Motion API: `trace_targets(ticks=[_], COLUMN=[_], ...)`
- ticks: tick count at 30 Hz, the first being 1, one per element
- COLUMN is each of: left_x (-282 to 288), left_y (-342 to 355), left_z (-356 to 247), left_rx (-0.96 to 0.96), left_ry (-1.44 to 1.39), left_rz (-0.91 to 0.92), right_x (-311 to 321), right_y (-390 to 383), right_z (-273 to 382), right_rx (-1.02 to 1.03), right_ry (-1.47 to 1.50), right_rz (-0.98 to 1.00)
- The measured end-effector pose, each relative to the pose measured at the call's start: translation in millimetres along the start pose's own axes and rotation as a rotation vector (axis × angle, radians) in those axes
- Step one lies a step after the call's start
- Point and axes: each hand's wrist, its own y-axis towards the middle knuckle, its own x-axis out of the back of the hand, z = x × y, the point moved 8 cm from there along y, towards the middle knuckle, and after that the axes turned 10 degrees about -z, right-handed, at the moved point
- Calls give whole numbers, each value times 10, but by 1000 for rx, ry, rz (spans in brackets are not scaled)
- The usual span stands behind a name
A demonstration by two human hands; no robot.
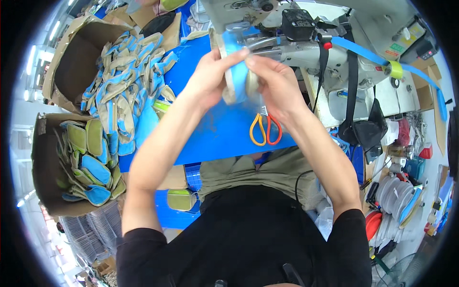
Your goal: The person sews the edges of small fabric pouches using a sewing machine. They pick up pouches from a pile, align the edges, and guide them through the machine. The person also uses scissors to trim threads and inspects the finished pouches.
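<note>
Both hands are raised in front of the sewing machine (pixel 299 53), over the blue tabletop (pixel 201 138). Between them is a looped fabric strip (pixel 238 80), light blue down its middle with beige edges, partly smeared by motion. My left hand (pixel 209 80) pinches the strip from the left, thumb on top. From the right, my right hand (pixel 277 85) grips it with the thumb near the left one. Just below the right hand lies a pair of scissors (pixel 266 130) with orange and red handles; the strip and hand hide part of the view around the blades.
A heap of blue-and-beige fabric strips (pixel 126 81) spills from a cardboard box (pixel 71 62) at left. Below it, another box (pixel 43 162) holds green and blue padded pieces (pixel 95 167). Blue tape (pixel 361 50) runs through a yellow roll (pixel 395 70). A black pouch (pixel 370 126) hangs at right.
</note>
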Motion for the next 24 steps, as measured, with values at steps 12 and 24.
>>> trace_targets(ticks=[12,24], left_x=[-65,244], left_y=[-817,-1158], left_z=[3,449], left_rx=[116,32], left_ry=[-229,-113], left_rz=[-134,145], right_x=[12,70], right_y=[-999,-1167], right_z=[55,80], right_rx=[538,281], right_ry=[-407,-228], right_rz=[-44,51])
